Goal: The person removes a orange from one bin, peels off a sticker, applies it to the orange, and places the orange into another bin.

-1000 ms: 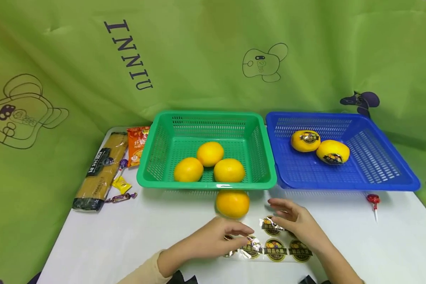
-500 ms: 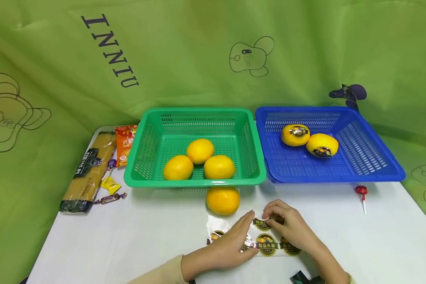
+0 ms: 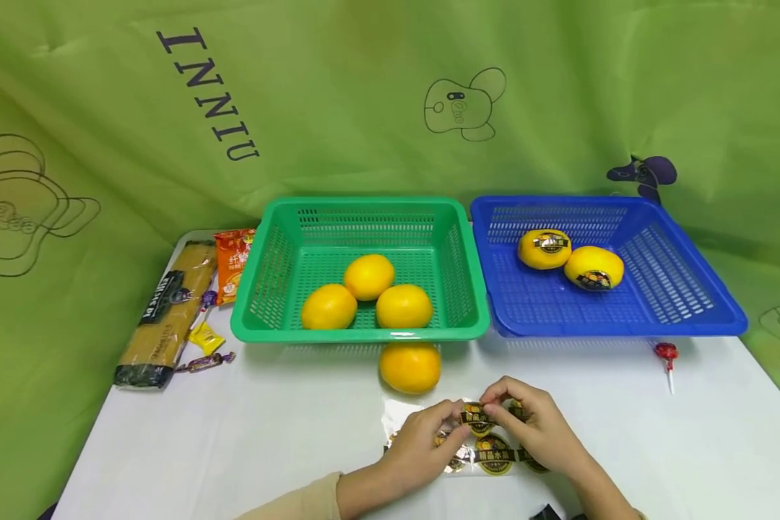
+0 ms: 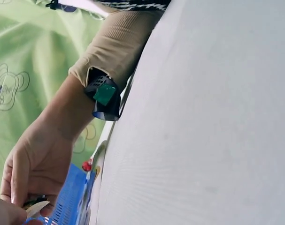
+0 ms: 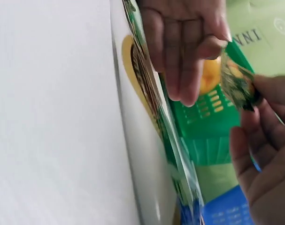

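Two bare hands meet over a white table in my head camera feed, working on one round black-and-gold fruit label (image 3: 476, 419) raised between them. On my right wrist feed, the right hand (image 5: 269, 140) pinches the label's lower end between thumb and finger, and the left hand (image 5: 180, 42) nips its upper end with the tips of thumb and forefinger, the other fingers extended. Beneath the hands I see a clear glossy sheet (image 3: 399, 413) lying flat, bearing more round labels (image 3: 494, 453), some of them covered by the hands. A single plain yellow fruit (image 3: 410, 368) sits on the table just beyond the sheet, close to the front of a green basket (image 3: 364, 336) that holds three plain yellow fruits (image 3: 404, 307) in a cluster. Beside it, to the right, a blue basket (image 3: 624, 329) holds two labelled fruits (image 3: 594, 268) side by side, and a red lollipop (image 3: 666, 352) lies in front of that basket. At the table's left I make out a packet of spaghetti (image 3: 149, 343), an orange snack bag (image 3: 230, 263), a purple lollipop (image 3: 209, 298) and two wrapped sweets (image 3: 206, 338), with a green printed curtain (image 3: 338, 108) behind everything
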Available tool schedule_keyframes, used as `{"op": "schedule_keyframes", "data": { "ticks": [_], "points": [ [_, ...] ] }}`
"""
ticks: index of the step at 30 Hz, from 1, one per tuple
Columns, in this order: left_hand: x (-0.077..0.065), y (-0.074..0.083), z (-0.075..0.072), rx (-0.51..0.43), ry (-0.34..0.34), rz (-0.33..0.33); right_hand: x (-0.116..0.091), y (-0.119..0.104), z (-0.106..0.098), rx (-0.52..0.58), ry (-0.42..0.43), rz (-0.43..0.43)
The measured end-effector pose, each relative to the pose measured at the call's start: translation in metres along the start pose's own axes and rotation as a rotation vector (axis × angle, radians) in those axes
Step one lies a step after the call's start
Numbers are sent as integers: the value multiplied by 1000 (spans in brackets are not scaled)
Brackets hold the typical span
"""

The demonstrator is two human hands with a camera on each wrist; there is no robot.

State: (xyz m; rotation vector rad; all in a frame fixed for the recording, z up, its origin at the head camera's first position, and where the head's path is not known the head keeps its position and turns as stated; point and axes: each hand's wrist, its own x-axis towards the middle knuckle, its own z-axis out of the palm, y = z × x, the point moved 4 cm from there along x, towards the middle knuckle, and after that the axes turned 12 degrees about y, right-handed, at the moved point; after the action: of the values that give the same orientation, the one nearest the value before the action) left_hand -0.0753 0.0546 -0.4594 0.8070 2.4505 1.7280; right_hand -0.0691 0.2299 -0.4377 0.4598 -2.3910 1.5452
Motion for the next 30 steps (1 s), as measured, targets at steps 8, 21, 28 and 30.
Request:
{"op": "schedule_keyframes", "data": {
  "ticks": [8,21,28,30],
  "points": [
    [-1,14,-17,-96,52,-9,0,-16,14,69,116,8],
    [14,13,-86,706,362,343,44,-34,64,-59,308,70],
    [21,1,-91,771,373,348,47,-29,71,-274,385,-140],
    [21,1,-92,752,395,435,48,-28,71,-265,374,-218]
  ]
}}
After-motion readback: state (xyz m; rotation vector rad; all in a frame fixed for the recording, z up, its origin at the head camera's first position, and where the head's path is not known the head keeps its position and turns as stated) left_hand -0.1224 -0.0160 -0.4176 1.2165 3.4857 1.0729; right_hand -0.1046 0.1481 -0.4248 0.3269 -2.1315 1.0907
